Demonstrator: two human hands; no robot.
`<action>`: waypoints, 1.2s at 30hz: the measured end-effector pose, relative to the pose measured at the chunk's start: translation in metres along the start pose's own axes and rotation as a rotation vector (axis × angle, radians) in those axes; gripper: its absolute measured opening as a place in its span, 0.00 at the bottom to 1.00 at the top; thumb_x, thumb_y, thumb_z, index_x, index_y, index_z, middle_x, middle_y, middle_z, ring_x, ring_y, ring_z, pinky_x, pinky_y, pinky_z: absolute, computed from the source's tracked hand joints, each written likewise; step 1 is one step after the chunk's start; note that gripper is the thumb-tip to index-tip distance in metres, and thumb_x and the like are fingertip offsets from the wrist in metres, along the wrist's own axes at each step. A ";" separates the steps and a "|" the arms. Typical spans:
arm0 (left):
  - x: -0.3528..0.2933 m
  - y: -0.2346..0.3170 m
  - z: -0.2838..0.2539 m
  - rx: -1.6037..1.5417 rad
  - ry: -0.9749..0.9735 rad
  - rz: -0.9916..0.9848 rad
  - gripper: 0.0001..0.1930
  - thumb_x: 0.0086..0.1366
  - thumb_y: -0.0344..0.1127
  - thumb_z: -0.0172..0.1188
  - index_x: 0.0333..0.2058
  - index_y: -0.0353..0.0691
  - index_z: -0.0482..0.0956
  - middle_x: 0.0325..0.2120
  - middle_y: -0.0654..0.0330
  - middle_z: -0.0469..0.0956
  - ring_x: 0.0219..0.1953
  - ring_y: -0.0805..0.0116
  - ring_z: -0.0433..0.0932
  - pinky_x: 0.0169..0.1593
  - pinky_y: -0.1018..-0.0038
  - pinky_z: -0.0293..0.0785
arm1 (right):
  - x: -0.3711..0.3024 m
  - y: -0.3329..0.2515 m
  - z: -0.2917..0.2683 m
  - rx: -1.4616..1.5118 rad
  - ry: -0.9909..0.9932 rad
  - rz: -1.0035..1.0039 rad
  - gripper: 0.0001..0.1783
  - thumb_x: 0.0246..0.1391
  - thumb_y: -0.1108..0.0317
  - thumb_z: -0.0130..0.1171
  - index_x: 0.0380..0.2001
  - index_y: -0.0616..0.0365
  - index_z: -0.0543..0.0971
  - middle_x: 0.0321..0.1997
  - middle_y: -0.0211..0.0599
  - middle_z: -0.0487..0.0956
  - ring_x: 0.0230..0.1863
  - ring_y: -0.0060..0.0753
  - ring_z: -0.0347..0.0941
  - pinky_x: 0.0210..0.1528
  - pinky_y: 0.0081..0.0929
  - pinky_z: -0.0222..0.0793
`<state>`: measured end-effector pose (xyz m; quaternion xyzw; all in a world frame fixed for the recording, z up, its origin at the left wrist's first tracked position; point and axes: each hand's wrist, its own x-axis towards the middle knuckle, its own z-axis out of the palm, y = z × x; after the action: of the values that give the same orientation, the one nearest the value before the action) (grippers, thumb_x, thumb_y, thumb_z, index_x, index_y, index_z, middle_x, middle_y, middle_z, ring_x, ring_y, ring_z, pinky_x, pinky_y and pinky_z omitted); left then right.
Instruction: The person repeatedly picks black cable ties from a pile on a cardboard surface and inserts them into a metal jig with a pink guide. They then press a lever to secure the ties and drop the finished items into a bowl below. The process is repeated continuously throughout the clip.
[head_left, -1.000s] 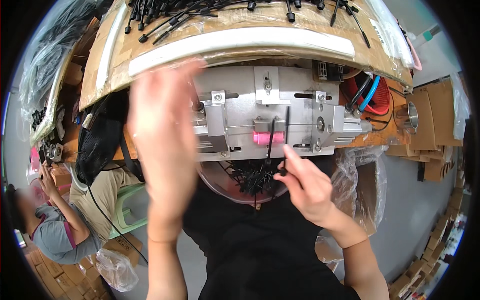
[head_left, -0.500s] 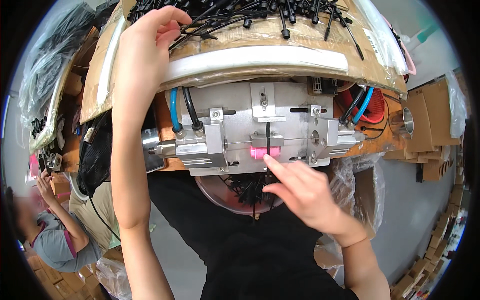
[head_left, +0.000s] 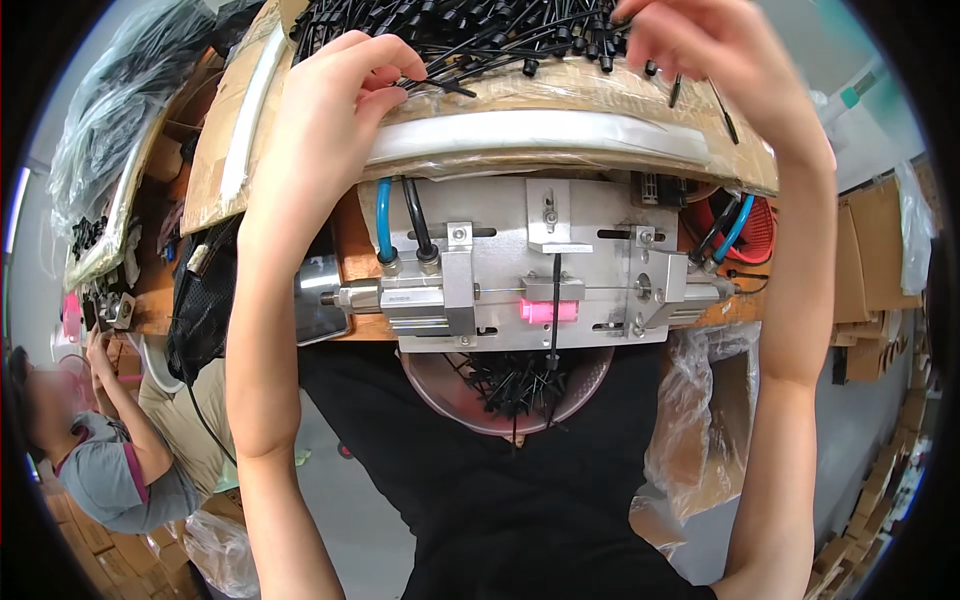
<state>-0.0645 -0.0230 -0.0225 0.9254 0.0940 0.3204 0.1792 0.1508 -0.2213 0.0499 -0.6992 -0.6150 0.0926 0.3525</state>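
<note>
My left hand [head_left: 345, 105] is at the left end of a heap of black plastic stems [head_left: 480, 35], fingers curled and pinched on one thin black stem [head_left: 450, 88] that sticks out past the fingertips. My right hand [head_left: 695, 45] hovers over the heap's right side, its fingers curled and smeared by motion. Whether it holds anything is unclear. Below both hands lies a metal fixture [head_left: 500, 215] with a cylinder at each side. One black stem [head_left: 556, 300] lies across its middle, over a small metal block and beside a pink piece [head_left: 540, 311]. Neither hand touches the fixture.
A cardboard tray edge with a white padded strip [head_left: 540, 130] runs between heap and fixture. Blue and black hoses [head_left: 385, 215] rise from the cylinders. Under the fixture, a clear bowl [head_left: 430, 385] holds black stems. A red basket [head_left: 760, 235] stands right. Another person [head_left: 125, 475] sits far left.
My right hand has left the pink piece and risen to the heap's right side. My left hand stays at the heap's left end with the stem. The whole view has shifted slightly.
</note>
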 end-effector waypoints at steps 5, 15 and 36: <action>-0.025 0.020 -0.015 0.049 -0.071 0.014 0.11 0.59 0.18 0.58 0.41 0.35 0.80 0.35 0.60 0.79 0.36 0.68 0.78 0.44 0.75 0.73 | -0.013 0.020 -0.030 0.985 0.538 0.020 0.16 0.68 0.66 0.50 0.50 0.69 0.74 0.44 0.51 0.81 0.33 0.31 0.80 0.30 0.18 0.79; -0.159 0.135 0.065 0.248 -0.069 0.018 0.31 0.51 0.21 0.60 0.57 0.25 0.70 0.34 0.57 0.73 0.36 0.65 0.72 0.41 0.71 0.70 | -0.133 0.022 -0.016 1.064 0.458 -0.121 0.21 0.71 0.67 0.46 0.60 0.71 0.63 0.52 0.48 0.70 0.48 0.32 0.67 0.44 0.16 0.70; -0.161 0.143 0.059 0.084 -0.173 -0.234 0.38 0.53 0.26 0.67 0.64 0.28 0.63 0.49 0.51 0.70 0.46 0.53 0.70 0.50 0.64 0.71 | -0.198 -0.015 0.188 0.009 0.298 -0.027 0.39 0.41 0.84 0.68 0.60 0.72 0.69 0.31 0.42 0.78 0.27 0.36 0.73 0.30 0.33 0.72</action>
<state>-0.1444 -0.2166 -0.1001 0.9390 0.1986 0.2121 0.1839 -0.0113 -0.3330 -0.1391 -0.6954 -0.5646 -0.0141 0.4444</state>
